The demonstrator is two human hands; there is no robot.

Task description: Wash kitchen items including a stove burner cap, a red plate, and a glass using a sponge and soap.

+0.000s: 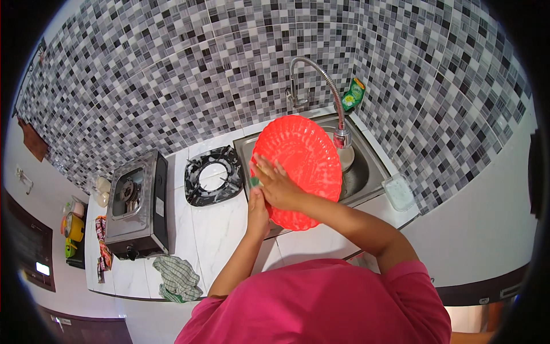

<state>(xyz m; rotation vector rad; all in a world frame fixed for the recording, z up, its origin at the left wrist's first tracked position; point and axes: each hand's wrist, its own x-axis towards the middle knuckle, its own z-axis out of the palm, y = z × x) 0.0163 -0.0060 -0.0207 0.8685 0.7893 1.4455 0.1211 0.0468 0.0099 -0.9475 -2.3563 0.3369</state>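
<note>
A large red oval plate (pixel 309 155) with a fluted rim is held tilted over the steel sink (pixel 375 166), its surface streaked with whitish suds. My left hand (pixel 258 217) grips the plate at its lower left edge. Across the plate's left side lies my right hand (pixel 281 188), its fingers pointing up and left. A small green piece, apparently a scouring pad (pixel 254 182), pokes out between the right hand and the left thumb; most of it is hidden. Above the plate's right side hangs the flexible faucet (pixel 342 137). Behind the plate, a pale dish (pixel 346 157) shows partly in the sink.
Left of the sink lies a soapy black stove grate (pixel 213 175). Farther left stands a gas stove (pixel 137 206), with a checked cloth (pixel 176 278) at the counter's front edge. A green pouch (pixel 353 94) leans in the back corner; a soap container (pixel 398 193) sits right of the sink.
</note>
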